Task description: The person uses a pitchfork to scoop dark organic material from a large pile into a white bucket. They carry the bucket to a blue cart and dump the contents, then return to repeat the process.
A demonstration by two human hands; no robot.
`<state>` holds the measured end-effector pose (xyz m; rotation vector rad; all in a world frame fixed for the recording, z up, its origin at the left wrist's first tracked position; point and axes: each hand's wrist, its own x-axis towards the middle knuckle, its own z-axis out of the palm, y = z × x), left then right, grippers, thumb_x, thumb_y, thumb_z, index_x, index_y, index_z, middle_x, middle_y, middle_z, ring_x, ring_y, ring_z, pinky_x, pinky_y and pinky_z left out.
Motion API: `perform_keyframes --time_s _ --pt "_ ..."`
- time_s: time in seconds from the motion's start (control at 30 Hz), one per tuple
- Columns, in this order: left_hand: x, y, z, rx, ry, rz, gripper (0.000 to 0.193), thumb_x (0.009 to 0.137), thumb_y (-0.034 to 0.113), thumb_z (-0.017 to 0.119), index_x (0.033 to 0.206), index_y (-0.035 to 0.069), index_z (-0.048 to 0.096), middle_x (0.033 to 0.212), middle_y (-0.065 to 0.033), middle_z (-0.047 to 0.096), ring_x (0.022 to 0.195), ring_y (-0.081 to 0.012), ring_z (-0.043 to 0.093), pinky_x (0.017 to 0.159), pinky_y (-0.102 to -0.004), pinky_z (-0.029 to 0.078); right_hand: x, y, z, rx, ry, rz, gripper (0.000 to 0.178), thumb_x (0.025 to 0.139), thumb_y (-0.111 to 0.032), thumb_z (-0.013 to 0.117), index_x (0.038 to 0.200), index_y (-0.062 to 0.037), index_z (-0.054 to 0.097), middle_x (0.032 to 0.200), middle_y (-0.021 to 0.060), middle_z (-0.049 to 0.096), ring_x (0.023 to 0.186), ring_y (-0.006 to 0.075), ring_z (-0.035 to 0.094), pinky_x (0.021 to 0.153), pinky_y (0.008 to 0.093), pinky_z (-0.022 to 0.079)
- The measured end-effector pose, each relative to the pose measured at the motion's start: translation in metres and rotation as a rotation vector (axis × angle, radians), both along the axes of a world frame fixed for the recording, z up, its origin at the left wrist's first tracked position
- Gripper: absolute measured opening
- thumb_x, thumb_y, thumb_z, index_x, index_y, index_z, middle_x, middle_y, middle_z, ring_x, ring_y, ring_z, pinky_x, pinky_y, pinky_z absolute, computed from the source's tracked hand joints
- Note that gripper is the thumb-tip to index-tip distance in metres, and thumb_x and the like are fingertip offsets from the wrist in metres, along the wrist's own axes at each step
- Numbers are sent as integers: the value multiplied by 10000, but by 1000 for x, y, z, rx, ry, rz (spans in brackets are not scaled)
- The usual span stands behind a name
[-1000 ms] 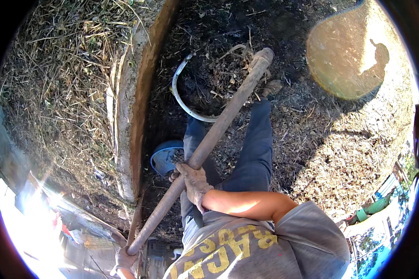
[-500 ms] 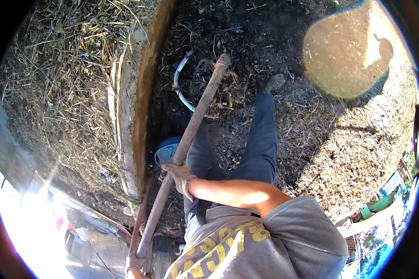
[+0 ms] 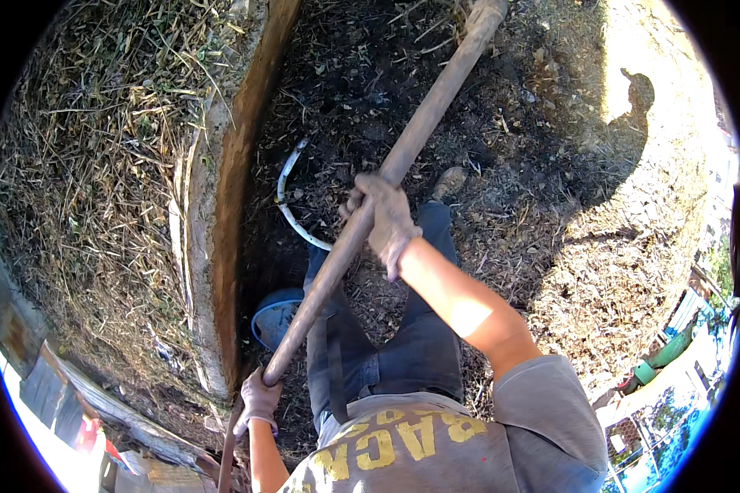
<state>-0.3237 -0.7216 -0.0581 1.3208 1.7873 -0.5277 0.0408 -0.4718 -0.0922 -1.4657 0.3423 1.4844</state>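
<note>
A long wooden handle [image 3: 432, 111] runs slantwise from the lower left to the upper edge, where its far end leaves the picture, so I cannot make out the tool's working end. My right hand [image 3: 384, 215], in a dusty glove, is wrapped round the middle of the handle. Lower down, my left hand [image 3: 259, 401], also gloved, grips the near end beside my waist. Under the handle, left of my legs, sits a blue bucket [image 3: 270, 322]. A curved white pipe-like piece [image 3: 286, 191] lies on the dark ground just left of the handle.
A wooden plank edge [image 3: 237, 197] borders a mass of dry stalks and straw [image 3: 99, 189] on the left. A thinner brown pole [image 3: 229, 448] stands near my left hand. Dry leaf litter [image 3: 584, 304] covers the ground on the right, and a green object [image 3: 670, 349] lies at the far right.
Both hands and the wooden handle have moved forward, away from my body, and its far end has shifted up and right. My right hand has gone from near my waist to well ahead.
</note>
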Motion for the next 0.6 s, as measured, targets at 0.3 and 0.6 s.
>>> perform_keyframes --time_s 0.3,0.6 --pt "139 74 56 -91 -238 63 327 734 300 668 897 30 584 760 -230 642 748 -407 639 669 -460 510 83 60 -130 -241 -104 56 97 825 -89 609 777 -40 541 610 82 524 507 224 528 496 359 516" --pt "-13 -83 137 -269 151 48 370 624 289 734 893 57 628 786 -206 657 781 -388 641 705 -471 513 -46 -126 -16 -149 332 -37 198 809 -145 708 850 -52 538 684 58 534 589 186 543 585 360 511"
